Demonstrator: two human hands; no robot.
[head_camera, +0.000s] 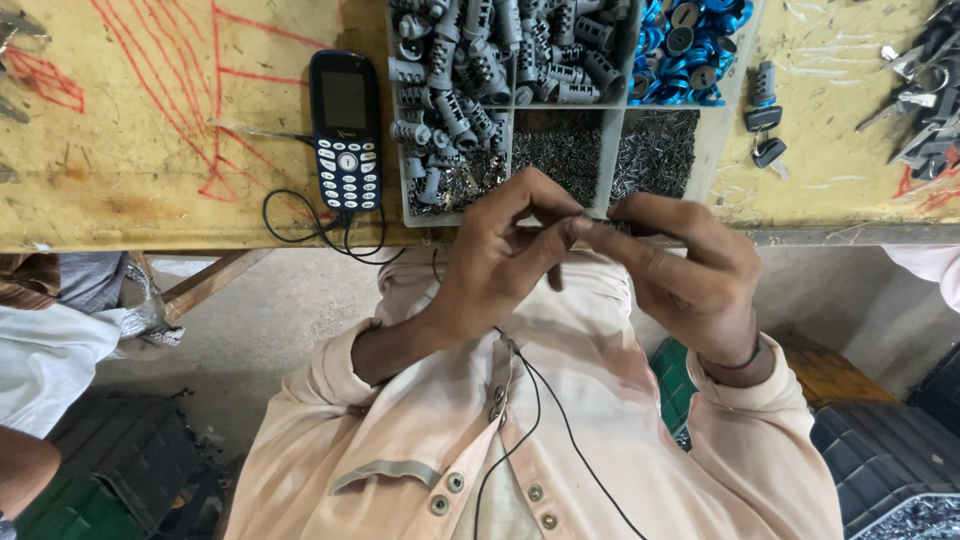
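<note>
I have both hands up together just in front of the near edge of the compartment tray (700, 160), fingertips meeting. My left hand (505, 255) pinches with thumb and forefinger, and my right hand (690, 270) curls its fingers in to meet it; between them sits a small part (585, 222), thin and mostly hidden by my fingertips, so I cannot tell its shape or colour beyond a dull metallic glint.

The tray is pale grey with dividers. Its near compartments hold heaps of tiny dark metal pins (655, 150); behind them, the far compartments are piled with grey ribbed cylinders (480, 60), some spilling into the near left compartment. The far right compartment holds bright blue rings (690, 40).

Left of the tray a dark blue keypad phone (346, 130) lies face up on the yellow tabletop (150, 170), which carries red scribbled lines. A black cable (320, 230) loops from the phone's near end over the table edge and runs down across my pale peach shirt (600, 400). Right of the tray lie a few black key heads (765, 120), and farther right a pile of metal keys (925, 100). Below the table edge, right of my right wrist, there is a green crate (672, 380) and dark bins (880, 450).
</note>
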